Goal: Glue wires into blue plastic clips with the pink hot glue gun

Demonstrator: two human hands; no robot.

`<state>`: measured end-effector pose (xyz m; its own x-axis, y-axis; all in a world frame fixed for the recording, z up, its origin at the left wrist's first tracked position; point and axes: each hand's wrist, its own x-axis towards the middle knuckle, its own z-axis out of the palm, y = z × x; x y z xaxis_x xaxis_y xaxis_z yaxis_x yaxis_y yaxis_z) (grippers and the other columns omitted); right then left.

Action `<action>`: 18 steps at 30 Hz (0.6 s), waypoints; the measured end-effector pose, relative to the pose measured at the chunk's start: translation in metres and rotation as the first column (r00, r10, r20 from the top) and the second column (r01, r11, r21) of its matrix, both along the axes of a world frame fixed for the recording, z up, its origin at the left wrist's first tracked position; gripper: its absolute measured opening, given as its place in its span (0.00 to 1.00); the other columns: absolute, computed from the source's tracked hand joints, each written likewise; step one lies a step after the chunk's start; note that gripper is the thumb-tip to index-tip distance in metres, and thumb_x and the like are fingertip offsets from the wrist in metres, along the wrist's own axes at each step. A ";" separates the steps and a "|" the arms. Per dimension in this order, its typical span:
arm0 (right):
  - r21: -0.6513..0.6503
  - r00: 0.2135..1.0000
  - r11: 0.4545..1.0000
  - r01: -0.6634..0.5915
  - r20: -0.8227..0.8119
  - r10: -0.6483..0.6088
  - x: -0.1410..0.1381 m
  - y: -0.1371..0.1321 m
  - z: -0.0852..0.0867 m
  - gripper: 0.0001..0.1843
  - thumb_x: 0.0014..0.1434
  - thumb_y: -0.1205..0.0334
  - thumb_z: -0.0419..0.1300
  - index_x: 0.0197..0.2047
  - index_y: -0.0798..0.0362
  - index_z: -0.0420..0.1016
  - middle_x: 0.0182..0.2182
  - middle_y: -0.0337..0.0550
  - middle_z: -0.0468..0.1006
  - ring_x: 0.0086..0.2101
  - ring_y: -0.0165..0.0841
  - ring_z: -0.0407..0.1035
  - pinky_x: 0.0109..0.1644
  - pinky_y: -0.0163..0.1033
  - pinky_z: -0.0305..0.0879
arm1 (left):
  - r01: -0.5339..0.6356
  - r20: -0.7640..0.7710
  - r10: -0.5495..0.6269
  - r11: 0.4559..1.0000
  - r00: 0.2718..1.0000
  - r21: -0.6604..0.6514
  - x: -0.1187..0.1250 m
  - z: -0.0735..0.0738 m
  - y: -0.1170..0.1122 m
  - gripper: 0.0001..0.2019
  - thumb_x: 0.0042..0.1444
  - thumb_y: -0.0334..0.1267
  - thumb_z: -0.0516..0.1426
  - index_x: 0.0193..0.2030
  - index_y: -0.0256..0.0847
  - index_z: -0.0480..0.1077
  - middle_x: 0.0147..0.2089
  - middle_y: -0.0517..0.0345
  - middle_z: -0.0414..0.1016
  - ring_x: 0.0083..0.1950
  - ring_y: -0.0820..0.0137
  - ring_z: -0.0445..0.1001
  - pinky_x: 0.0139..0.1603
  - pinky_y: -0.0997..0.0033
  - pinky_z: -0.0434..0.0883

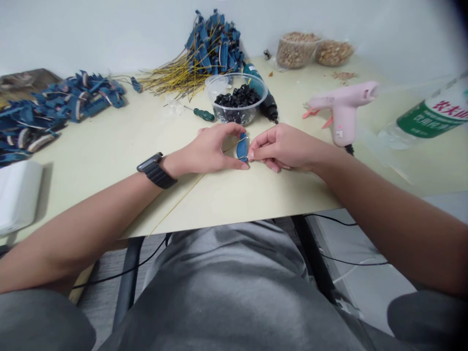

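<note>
Between the thumb and fingers of my left hand (pixel 210 150) is a small curved blue plastic piece (pixel 242 147), gripped at its two ends just above the table. Thin metallic wire shows at both ends of the piece. A long yellow wire (pixel 178 201) runs from under my left hand down to the table's front edge. My right hand (pixel 285 147) is closed in a pinch at the lower right end of the blue piece. Whatever lies between its fingertips is too small to make out.
Behind my hands stand a clear tub (pixel 239 114) of black parts, a green screwdriver (pixel 204 114) and a power tool (pixel 268 100). Blue pieces with yellow wires (pixel 214 44) are heaped behind, more blue pieces (pixel 78 97) left. Rightward lie a pink glue gun (pixel 343 105) and a bottle (pixel 427 117).
</note>
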<state>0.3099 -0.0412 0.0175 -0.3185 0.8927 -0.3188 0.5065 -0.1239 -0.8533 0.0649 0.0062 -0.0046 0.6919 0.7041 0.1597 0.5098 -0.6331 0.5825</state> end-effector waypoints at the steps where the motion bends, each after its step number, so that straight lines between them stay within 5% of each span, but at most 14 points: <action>1: -0.004 1.000 1.000 0.004 0.007 -0.004 0.000 0.000 0.001 0.10 0.68 0.59 0.76 0.37 0.53 0.85 0.16 0.36 0.70 0.15 0.26 0.58 0.21 0.38 0.44 | -0.005 0.008 0.005 1.000 1.000 -0.003 0.000 -0.001 0.000 0.43 0.52 0.63 0.76 0.69 0.44 0.77 0.72 0.45 0.81 0.72 0.45 0.79 0.77 0.46 0.71; 18: -0.016 0.999 0.999 0.043 0.024 -0.042 -0.004 -0.002 0.004 0.09 0.68 0.66 0.73 0.34 0.53 0.83 0.16 0.36 0.71 0.15 0.26 0.59 0.21 0.36 0.43 | -0.026 0.067 0.028 0.999 0.997 -0.029 0.001 -0.003 0.001 0.44 0.48 0.63 0.78 0.68 0.43 0.80 0.71 0.45 0.83 0.71 0.44 0.79 0.77 0.45 0.71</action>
<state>0.3055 -0.0435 0.0212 -0.2725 0.8998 -0.3409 0.5205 -0.1601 -0.8387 0.0656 0.0075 -0.0073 0.6608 0.7273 0.1851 0.4855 -0.6024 0.6336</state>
